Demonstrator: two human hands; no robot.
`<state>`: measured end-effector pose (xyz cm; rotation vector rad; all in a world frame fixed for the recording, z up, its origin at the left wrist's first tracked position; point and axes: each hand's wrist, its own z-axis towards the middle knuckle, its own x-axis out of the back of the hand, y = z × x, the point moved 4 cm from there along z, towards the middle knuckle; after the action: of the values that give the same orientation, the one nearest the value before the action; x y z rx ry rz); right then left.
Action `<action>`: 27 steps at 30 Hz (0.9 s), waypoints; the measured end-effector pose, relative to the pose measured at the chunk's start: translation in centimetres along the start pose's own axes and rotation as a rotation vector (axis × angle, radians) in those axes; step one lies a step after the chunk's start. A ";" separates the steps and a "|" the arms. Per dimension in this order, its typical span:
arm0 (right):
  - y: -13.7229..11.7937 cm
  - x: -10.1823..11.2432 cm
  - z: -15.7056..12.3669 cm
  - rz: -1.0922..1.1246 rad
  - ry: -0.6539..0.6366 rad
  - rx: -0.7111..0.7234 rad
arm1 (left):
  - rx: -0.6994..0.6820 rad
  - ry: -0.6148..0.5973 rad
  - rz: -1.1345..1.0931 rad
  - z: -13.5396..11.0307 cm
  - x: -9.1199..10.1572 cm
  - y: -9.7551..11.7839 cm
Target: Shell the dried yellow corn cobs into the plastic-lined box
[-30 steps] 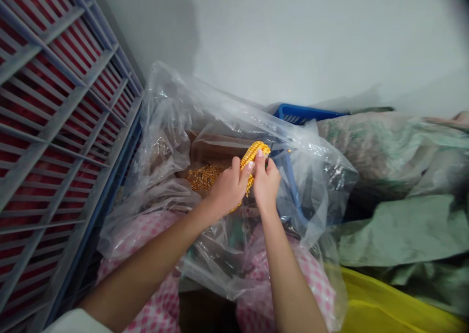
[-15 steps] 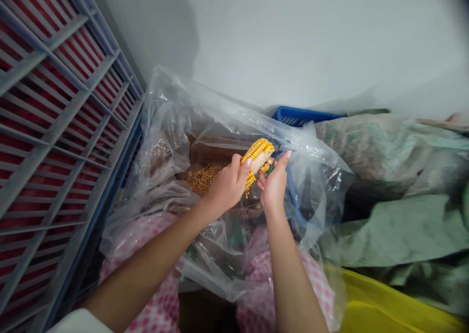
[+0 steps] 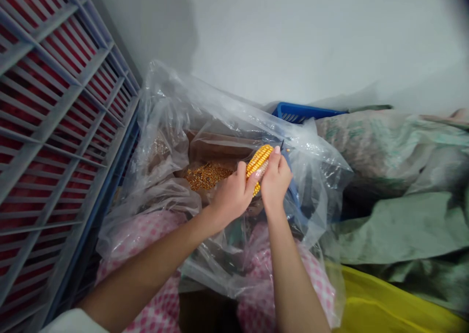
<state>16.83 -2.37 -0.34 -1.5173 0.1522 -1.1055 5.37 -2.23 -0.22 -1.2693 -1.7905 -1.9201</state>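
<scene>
A yellow corn cob [image 3: 259, 160] with a bare, pale strip along its side is gripped in my left hand [image 3: 234, 191]. My right hand [image 3: 275, 180] is closed against the cob's right side. The dark pointed tip of a small tool [image 3: 282, 144] sticks up above its fingers, while the palm hides the rest. Below and to the left, loose corn kernels [image 3: 207, 175] lie in a cardboard box [image 3: 216, 146] lined with a clear plastic sheet [image 3: 164, 108]. A small yellow kernel [image 3: 288, 150] shows just right of my right hand.
On the left stands a tall slatted crate [image 3: 58, 108] with red showing behind it. A blue basket [image 3: 308, 112] is by the wall. Pale woven sacks [image 3: 395, 152] lie to the right, above a yellow tub [image 3: 381, 299]. Pink checked trouser legs [image 3: 154, 274] are under the plastic.
My right hand has moved in against the cob and its fingers have closed, covering the green part of the tool. The cob has shifted slightly in my left hand's grip.
</scene>
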 end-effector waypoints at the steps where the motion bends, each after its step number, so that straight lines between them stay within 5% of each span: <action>1: 0.0 0.0 0.0 -0.026 -0.007 0.030 | 0.005 -0.001 0.002 0.0 0.0 -0.1; 14: 0.3 -0.4 -0.1 -0.077 -0.057 0.171 | 0.060 -0.003 -0.196 0.3 0.4 -1.3; 22: 1.1 -0.3 0.7 0.193 -0.150 -0.145 | -0.007 0.024 -0.185 0.9 1.8 -0.9; 27: 0.1 0.4 0.9 0.143 -0.077 -0.041 | -0.030 -0.021 -0.203 0.8 2.2 -0.7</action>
<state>17.70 -2.06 -0.07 -1.5579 0.2279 -0.9343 3.87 -0.50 0.74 -1.1596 -1.9767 -2.0517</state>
